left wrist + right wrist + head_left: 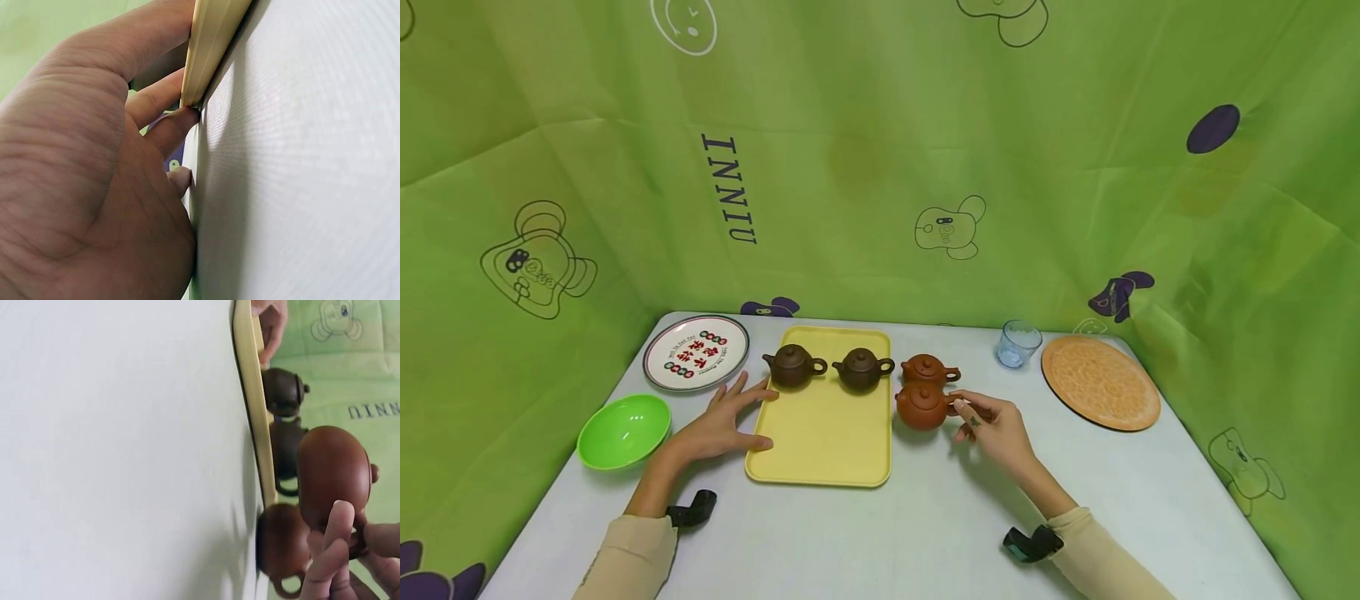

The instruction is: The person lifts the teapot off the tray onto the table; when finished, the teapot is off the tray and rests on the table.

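Landmark: a yellow tray lay on the white tabletop.
Left hand: the left hand rested spread at the tray's left edge, thumb on its rim.
Right hand: the right hand pinched the handle of the near reddish teapot, just right of the tray.
Second reddish teapot: the far reddish teapot stood just behind the near one, right of the tray.
On the tray: two dark brown teapots stood side by side at its far end.
Left of the tray: a patterned plate and a green bowl.
Right of the tray: a blue glass cup and an orange round mat, well apart from it.
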Demonstrator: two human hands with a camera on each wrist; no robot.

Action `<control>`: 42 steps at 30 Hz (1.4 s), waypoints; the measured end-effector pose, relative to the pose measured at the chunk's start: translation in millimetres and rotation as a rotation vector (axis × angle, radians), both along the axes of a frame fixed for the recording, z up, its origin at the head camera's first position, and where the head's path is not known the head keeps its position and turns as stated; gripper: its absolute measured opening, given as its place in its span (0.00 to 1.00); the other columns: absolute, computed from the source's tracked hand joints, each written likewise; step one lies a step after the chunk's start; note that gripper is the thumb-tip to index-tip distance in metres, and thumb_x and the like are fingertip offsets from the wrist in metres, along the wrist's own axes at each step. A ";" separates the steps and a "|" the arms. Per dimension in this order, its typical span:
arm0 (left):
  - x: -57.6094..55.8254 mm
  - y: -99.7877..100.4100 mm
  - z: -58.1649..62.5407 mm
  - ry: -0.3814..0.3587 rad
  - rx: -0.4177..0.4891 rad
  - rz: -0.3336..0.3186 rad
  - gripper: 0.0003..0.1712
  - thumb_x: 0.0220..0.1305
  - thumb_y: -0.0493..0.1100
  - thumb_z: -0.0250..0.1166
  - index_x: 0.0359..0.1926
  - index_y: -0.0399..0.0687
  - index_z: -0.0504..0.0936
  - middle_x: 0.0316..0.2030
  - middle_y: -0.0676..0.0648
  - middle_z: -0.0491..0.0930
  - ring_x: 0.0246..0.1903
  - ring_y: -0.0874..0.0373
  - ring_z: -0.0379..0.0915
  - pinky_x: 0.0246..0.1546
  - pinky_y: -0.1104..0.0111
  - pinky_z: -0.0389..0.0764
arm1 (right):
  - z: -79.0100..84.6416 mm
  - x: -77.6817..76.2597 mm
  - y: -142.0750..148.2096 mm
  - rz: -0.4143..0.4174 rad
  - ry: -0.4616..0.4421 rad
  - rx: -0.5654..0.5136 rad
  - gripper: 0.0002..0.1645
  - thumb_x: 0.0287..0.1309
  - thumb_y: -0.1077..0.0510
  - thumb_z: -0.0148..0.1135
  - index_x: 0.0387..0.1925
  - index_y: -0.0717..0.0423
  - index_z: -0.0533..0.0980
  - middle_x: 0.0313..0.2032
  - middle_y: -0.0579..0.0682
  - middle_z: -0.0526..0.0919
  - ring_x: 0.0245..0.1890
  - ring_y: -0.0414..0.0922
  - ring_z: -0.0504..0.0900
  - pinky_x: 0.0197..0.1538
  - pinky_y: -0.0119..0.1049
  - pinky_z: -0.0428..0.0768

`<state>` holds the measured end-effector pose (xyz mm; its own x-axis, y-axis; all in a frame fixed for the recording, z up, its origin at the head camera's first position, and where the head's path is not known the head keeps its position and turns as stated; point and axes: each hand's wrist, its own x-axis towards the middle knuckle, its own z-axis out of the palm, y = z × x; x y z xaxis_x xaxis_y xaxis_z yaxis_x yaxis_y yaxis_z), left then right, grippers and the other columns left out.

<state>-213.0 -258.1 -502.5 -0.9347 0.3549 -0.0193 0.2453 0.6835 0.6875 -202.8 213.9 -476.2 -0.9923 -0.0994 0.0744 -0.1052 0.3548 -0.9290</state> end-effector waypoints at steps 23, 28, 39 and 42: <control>-0.9 1.9 2.7 0.010 -0.008 -0.007 0.47 0.53 0.55 0.83 0.72 0.50 0.75 0.81 0.33 0.58 0.84 0.26 0.28 0.80 0.28 0.27 | -4.9 -3.4 52.7 -0.136 -0.005 -0.001 0.24 0.76 0.52 0.63 0.64 0.62 0.81 0.49 0.68 0.91 0.22 0.37 0.88 0.29 0.32 0.87; 0.0 2.6 3.2 0.002 -0.013 -0.001 0.47 0.53 0.56 0.83 0.72 0.51 0.75 0.82 0.34 0.57 0.84 0.26 0.27 0.79 0.27 0.26 | -5.0 -5.6 59.5 -0.157 -0.021 0.002 0.24 0.77 0.52 0.62 0.65 0.62 0.80 0.49 0.67 0.91 0.22 0.37 0.88 0.29 0.32 0.87; 1.0 3.1 3.9 -0.015 -0.019 0.010 0.48 0.53 0.56 0.82 0.72 0.51 0.75 0.82 0.34 0.56 0.84 0.26 0.27 0.78 0.26 0.26 | -6.7 -8.9 70.3 -0.188 -0.029 0.009 0.24 0.77 0.52 0.62 0.65 0.61 0.80 0.50 0.65 0.91 0.23 0.38 0.88 0.30 0.32 0.86; 0.7 2.6 3.5 -0.011 -0.015 0.006 0.47 0.53 0.56 0.82 0.72 0.51 0.75 0.82 0.34 0.56 0.84 0.26 0.27 0.78 0.26 0.26 | -7.6 -10.9 73.3 -0.190 -0.026 0.001 0.24 0.77 0.52 0.62 0.66 0.61 0.80 0.51 0.66 0.90 0.23 0.39 0.88 0.30 0.32 0.86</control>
